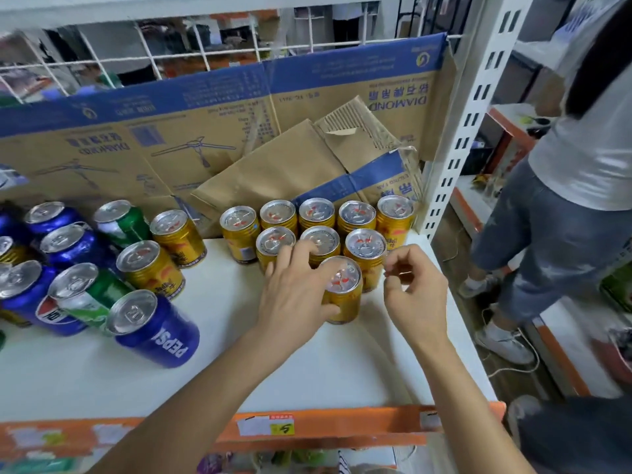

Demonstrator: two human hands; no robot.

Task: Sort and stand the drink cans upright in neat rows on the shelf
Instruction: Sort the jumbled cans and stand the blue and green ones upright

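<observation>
One gold can point(342, 297) (silver lid point(342, 276)) stands upright.

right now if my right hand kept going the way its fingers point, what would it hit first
Probably the front gold can that the left hand grips: the curled fingers of the right hand point left at it across a small gap. Depth is unclear, so it might pass above.
</observation>
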